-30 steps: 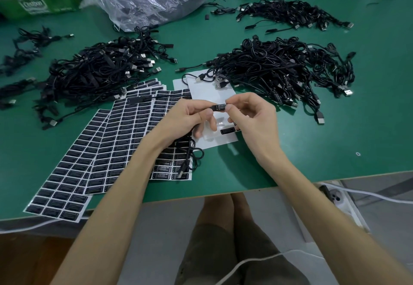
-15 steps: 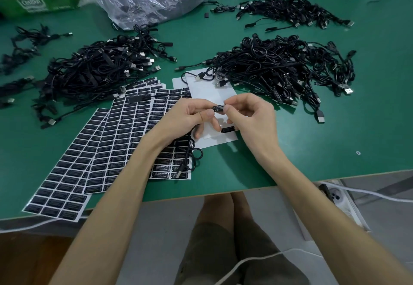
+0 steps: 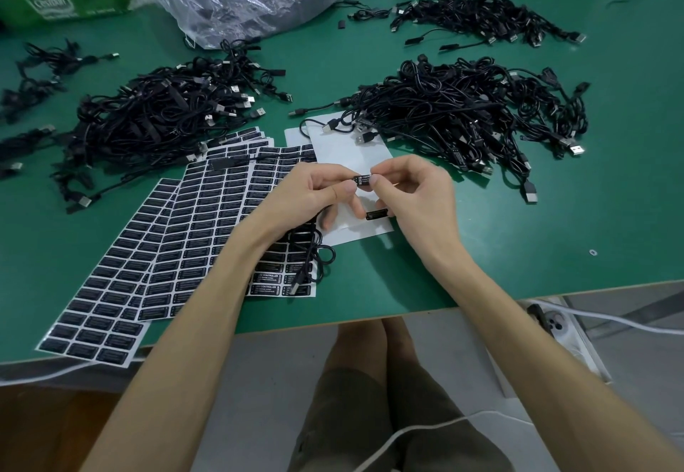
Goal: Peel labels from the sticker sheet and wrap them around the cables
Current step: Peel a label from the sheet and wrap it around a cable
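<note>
I see the label [image 3: 363, 179] held between both hands, its long axis running straight across from the left hand [image 3: 314, 194] to the right hand [image 3: 411, 194], equally near each. Each hand pinches one end with thumb and forefinger. The cable [image 3: 296, 283] trails below the left hand onto the sticker sheet [image 3: 207, 220]. I judge the wrap nearly pressed home.
</note>
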A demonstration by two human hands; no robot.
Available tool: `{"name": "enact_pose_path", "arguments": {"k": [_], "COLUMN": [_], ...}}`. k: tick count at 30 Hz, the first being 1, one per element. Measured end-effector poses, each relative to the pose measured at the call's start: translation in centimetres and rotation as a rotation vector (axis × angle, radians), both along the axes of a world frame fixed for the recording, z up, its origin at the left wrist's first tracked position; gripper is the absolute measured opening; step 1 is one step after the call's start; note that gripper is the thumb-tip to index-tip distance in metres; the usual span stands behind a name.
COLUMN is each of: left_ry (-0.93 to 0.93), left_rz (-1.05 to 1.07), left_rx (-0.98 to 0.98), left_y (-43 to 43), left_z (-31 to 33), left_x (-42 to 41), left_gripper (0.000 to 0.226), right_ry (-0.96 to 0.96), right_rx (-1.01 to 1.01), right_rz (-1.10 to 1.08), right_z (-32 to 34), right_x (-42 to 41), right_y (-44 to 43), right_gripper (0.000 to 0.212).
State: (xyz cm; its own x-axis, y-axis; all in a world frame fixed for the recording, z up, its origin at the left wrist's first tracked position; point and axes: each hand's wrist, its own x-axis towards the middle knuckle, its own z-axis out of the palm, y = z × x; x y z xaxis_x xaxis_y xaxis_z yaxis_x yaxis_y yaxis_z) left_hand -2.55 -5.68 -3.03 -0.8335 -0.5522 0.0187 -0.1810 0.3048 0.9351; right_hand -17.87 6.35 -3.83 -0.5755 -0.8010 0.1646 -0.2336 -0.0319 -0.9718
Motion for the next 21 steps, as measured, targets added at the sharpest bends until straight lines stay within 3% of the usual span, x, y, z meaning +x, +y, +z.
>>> {"name": "enact_pose_path", "arguments": {"k": [21], "left_ry": [-0.013], "left_rz": [0.027], "left_rx": [-0.067], "left_y": [0.09], "left_z": [-0.17], "left_x": [-0.20], "left_gripper": [0.021], "right_ry": [0.033], "right_rx": [0.056], "right_rz": [0.031], "right_z": [-0.22], "right_x": [0.13], "right_y": [-0.15], "right_gripper": [0.006]}}
